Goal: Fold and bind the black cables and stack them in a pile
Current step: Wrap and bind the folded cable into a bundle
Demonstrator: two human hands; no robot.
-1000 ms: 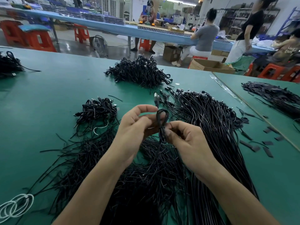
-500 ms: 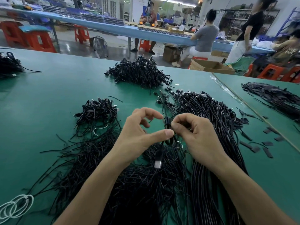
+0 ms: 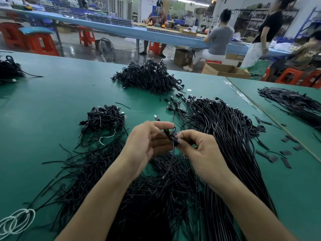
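I hold the folded cable (image 3: 172,136) above the bench (image 3: 52,101). My left hand (image 3: 147,141) is curled round its looped upper end and my right hand (image 3: 199,150) pinches its middle. A thin black strand hangs down from the cable, and I cannot tell whether it is a tie or the cable's own end. Directly under the folded cable lies a heap of thin black strands (image 3: 139,188). Just right of it spreads a long sheaf of straight cables (image 3: 225,136). Left of it and a little farther off sits a small pile of bound cables (image 3: 104,119). Beyond it, well apart, is a bigger pile (image 3: 149,77).
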